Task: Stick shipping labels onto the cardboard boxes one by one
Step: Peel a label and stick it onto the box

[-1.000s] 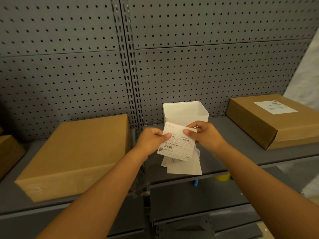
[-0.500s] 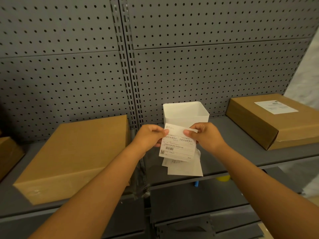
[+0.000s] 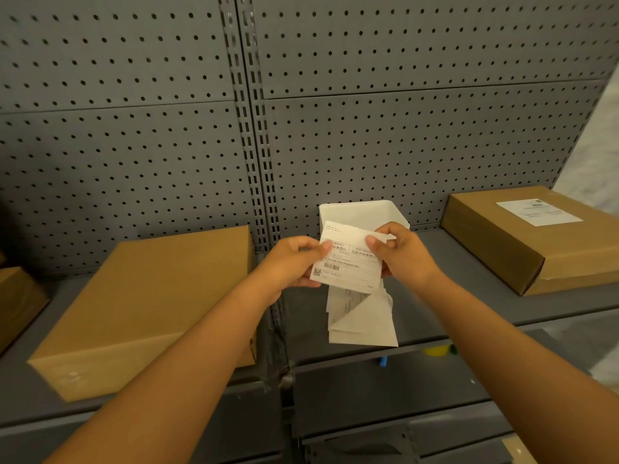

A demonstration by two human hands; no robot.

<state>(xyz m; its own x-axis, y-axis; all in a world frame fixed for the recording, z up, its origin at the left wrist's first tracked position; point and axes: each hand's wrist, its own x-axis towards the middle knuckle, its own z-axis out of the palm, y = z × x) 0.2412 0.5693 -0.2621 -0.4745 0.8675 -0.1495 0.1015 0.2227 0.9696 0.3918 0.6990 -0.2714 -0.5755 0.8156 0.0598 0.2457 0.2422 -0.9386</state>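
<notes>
1. Shipping label: a white printed sheet with barcode and QR mark, held in the air in front of the white bin, above the shelf. More label sheets hang below it, one lower corner curled to show its blank back.
2. Left hand: fingers curled, thumb pinching the label's left edge.
3. Right hand: thumb and fingers pinching the label's upper right part, just in front of the bin.
4. White bin: stands upright on the shelf against the pegboard, directly behind the label.
5. Plain cardboard box: lies flat on the shelf left of the bin; its top bears no label.
6. Labelled cardboard box: lies right of the bin, well apart, with a white label stuck on its top.
7. A third box: far left of the bin, cut by the frame edge.
</notes>
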